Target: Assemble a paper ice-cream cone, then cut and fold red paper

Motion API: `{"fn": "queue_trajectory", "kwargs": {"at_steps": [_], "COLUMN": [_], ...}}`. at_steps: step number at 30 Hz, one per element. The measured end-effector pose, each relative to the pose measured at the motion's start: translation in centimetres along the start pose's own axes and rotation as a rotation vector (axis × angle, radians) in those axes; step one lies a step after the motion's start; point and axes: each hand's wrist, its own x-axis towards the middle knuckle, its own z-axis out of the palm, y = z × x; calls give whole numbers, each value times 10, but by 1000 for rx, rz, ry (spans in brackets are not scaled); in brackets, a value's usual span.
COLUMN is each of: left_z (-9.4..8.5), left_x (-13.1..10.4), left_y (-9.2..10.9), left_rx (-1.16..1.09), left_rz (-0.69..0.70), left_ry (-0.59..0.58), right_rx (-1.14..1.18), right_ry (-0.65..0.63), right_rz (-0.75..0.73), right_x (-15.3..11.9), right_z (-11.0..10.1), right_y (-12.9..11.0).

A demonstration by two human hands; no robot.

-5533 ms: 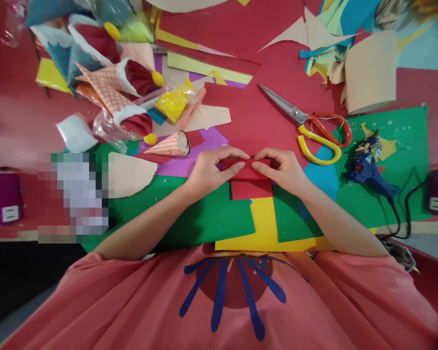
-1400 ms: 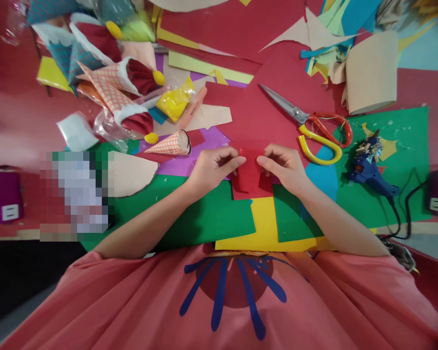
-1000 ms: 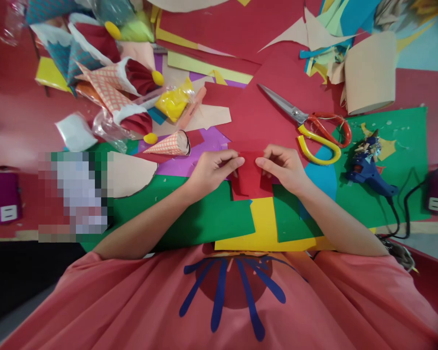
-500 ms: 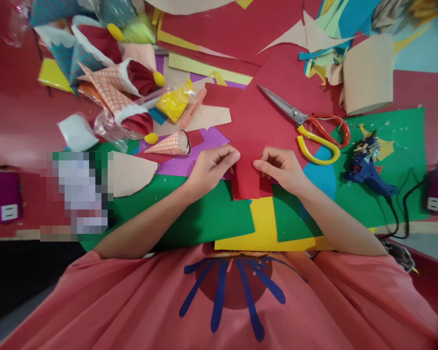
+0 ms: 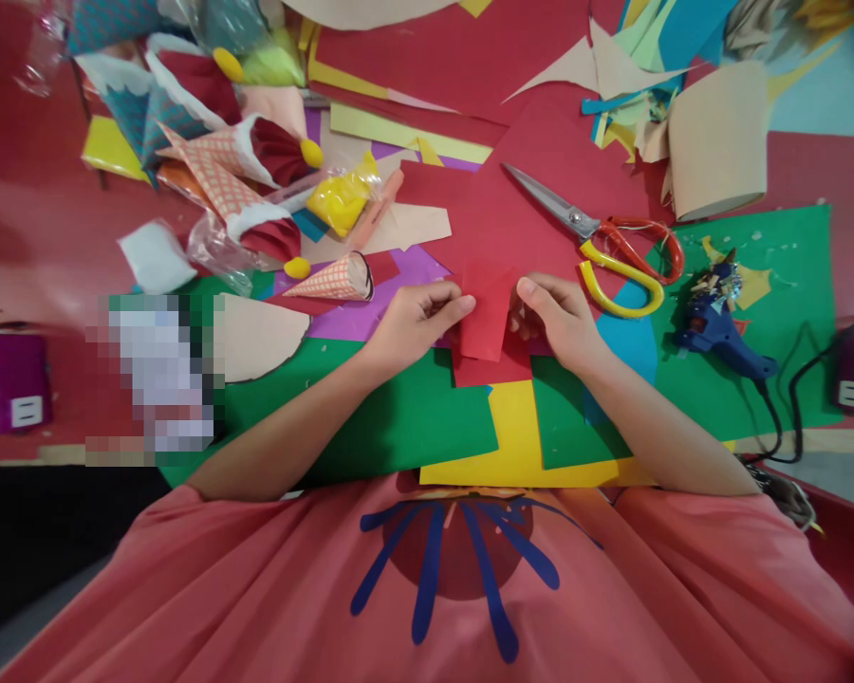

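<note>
Left hand [image 5: 421, 327], frame centre: thumb and index finger together at the left edge of the small red paper piece [image 5: 482, 318], clamped on it. Other fingers curled under.

Right hand [image 5: 564, 321], just right of the piece: fingers curled, thumb raised and pointing at its upper right edge. Can't tell if thumb and fingertips pinch the paper or are slightly apart from it.

The piece is at frame centre between the hands, long side roughly vertical, slightly tilted. It overlaps a second red paper piece [image 5: 518, 372], whose lower edge sticks out below it over green and yellow sheets.

Around it, on the desk [image 5: 14, 228]:
- scissors [image 5: 590, 232], upper right of the hands, blades closed and pointing upper left, red and yellow handles
- blue glue gun [image 5: 722, 337], right of frame, on a green sheet [image 5: 789, 285]
- small checkered cone [image 5: 331, 278], left of centre, on its side
- beige paper piece with a curved edge [image 5: 260, 340], left, on green
- beige paper cup shape [image 5: 718, 142], upper right
</note>
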Motion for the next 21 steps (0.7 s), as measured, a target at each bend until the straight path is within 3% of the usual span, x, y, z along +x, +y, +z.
{"fn": "queue_trajectory", "kwargs": {"at_steps": [13, 21], "left_z": [1, 4], "left_x": [-2, -3], "left_y": [-6, -1], "left_rx": [171, 88], "left_rz": [47, 33], "left_ry": [46, 36], "right_rx": [-124, -112], "right_ry": [-105, -30], "right_rz": [-63, -19], "right_x": [-3, -2], "right_z": [2, 1], "right_y": [-3, -1]}}
